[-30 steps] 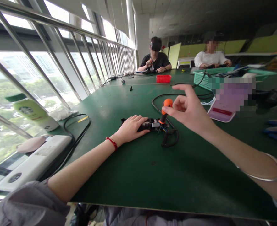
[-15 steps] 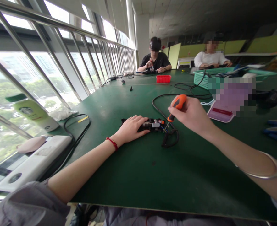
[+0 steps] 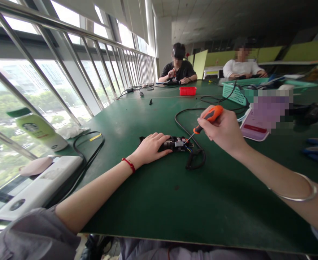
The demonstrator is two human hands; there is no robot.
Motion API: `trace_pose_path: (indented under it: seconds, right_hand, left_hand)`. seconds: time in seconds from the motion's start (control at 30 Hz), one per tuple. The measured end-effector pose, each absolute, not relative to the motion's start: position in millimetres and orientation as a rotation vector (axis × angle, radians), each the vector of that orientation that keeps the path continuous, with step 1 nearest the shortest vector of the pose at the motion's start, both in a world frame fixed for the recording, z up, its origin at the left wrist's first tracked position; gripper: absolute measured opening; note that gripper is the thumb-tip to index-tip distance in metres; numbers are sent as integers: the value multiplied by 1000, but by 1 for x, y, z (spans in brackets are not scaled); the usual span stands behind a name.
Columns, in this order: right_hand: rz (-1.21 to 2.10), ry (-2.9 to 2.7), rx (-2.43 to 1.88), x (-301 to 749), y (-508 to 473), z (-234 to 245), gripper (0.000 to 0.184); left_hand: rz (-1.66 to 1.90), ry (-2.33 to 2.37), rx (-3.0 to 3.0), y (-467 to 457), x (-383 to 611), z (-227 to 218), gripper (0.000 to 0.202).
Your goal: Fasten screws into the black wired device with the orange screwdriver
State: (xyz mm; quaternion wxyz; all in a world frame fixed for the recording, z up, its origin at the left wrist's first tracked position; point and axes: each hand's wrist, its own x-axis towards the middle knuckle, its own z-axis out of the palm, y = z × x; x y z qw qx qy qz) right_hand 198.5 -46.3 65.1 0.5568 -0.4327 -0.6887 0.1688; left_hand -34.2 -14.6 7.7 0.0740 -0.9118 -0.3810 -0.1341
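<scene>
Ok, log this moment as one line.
left hand: flat on black device | right hand: gripping screwdriver, tilted, tip at device | surface: green table

The screwdriver (image 3: 209, 117) has a smooth orange-and-black plastic handle with a slight sheen and a thin bare-metal shaft. The small device (image 3: 176, 143) is black plastic, mostly matt; the cable (image 3: 195, 160) looks like dull black rubber. The table (image 3: 159, 202) top is matt green board, smooth and faintly scuffed. The bangle (image 3: 302, 187) is polished metal, the railing (image 3: 66, 27) glossy metal tube, and the basket (image 3: 233, 94) green plastic mesh.
</scene>
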Motion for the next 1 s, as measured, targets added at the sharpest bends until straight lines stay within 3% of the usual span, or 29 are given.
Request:
trace_pose_path:
  seconds: [0.27, 0.4, 0.47, 0.53, 0.73, 0.9, 1.0]
  right_hand:
    - [363, -1713, -1064, 197, -51, 70, 22]
    - [311, -1690, -1074, 201, -55, 65, 10]
    - [434, -1644, -1024, 204, -59, 60, 29]
    - [480, -1617, -1010, 207, -64, 56, 35]
    - [445, -1620, -1136, 210, -74, 52, 14]
    - [412, -1540, -944, 209, -72, 47, 43]
    - [356, -1570, -1020, 209, -74, 47, 28]
  left_hand:
    - [-410, -1140, -2732, -14, -35, 6, 51]
    - [-409, -1153, -2734, -14, -35, 7, 50]
    - [-411, -1156, -2738, -14, -35, 8, 50]
    - [-415, -1154, -2742, -14, -35, 8, 50]
    - [-407, -1157, -2736, -15, -34, 10, 50]
    - [-421, -1154, -2732, -16, -35, 10, 49]
    - [-457, -1125, -2709, -15, -35, 9, 50]
